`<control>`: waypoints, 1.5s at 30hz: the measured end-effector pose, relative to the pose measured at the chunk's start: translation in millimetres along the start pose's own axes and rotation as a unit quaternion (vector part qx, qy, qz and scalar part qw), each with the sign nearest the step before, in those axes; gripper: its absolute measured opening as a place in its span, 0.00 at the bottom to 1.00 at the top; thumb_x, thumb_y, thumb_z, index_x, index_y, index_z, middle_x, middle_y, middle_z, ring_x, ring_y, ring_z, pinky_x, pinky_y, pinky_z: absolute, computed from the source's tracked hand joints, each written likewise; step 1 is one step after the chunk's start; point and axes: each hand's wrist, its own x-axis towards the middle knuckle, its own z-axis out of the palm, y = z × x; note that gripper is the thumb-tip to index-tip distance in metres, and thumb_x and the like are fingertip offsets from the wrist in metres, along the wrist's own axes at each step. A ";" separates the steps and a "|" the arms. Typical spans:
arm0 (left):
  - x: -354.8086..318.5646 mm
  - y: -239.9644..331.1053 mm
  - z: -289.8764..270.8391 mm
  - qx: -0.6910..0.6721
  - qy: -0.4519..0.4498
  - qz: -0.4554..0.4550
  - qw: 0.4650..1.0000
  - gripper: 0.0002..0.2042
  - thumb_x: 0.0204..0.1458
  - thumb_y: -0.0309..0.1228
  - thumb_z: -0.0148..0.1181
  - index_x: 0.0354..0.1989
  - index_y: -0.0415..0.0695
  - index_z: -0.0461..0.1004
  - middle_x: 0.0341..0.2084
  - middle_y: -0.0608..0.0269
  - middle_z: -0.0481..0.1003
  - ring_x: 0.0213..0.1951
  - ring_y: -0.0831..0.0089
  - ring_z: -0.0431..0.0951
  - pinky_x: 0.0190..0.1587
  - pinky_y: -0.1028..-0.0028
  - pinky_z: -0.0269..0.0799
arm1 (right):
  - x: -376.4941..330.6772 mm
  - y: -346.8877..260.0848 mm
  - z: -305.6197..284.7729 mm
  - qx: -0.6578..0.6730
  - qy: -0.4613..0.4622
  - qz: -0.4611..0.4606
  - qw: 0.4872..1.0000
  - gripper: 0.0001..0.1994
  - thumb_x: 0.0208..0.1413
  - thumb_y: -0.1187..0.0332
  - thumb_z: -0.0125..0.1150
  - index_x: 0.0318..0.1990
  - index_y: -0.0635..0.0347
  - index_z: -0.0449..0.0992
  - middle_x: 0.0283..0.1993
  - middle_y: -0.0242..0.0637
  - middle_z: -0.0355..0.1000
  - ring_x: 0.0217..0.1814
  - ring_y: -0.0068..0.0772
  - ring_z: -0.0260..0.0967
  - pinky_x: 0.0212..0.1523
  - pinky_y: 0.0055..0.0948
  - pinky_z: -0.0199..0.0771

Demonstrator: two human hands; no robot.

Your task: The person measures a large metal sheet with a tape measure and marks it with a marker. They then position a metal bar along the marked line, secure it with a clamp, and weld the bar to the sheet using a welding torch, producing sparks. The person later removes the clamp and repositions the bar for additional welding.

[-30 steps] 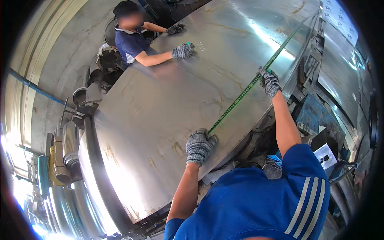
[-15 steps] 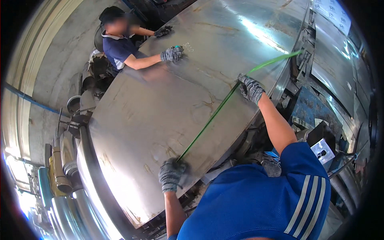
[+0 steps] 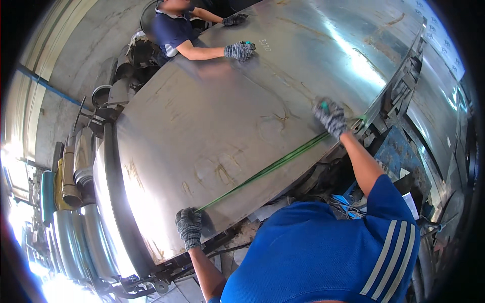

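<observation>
A large shiny steel sheet [image 3: 222, 111] lies flat in front of me. A long green straightedge [image 3: 268, 169] runs across its near edge. My left hand [image 3: 189, 226], in a grey knit glove, presses the straightedge's lower end onto the sheet near its front edge. My right hand [image 3: 330, 117], also gloved, holds down the upper end of the straightedge and grips a small green marker. Both my arms are stretched out over the sheet.
A person in a dark blue shirt [image 3: 174, 30] leans on the far edge with two gloved hands [image 3: 240, 49]. Rolled metal sheets [image 3: 76, 222] lie on the left. Machine parts and a blue box [image 3: 391, 151] crowd the right side.
The straightedge has shifted toward the sheet's near edge. My left hand slid down and left along the sheet, my right hand moved right toward the sheet's right edge.
</observation>
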 end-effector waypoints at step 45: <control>26.0 -42.5 13.4 -0.019 0.109 -0.206 0.972 0.26 0.51 0.45 0.71 0.51 0.38 0.78 0.49 0.45 0.78 0.56 0.48 0.74 0.61 0.55 0.68 | 200.9 102.3 -82.6 0.627 -0.001 0.155 0.764 0.24 0.61 0.58 0.61 0.63 0.51 0.72 0.63 0.48 0.72 0.61 0.49 0.73 0.59 0.46 0.75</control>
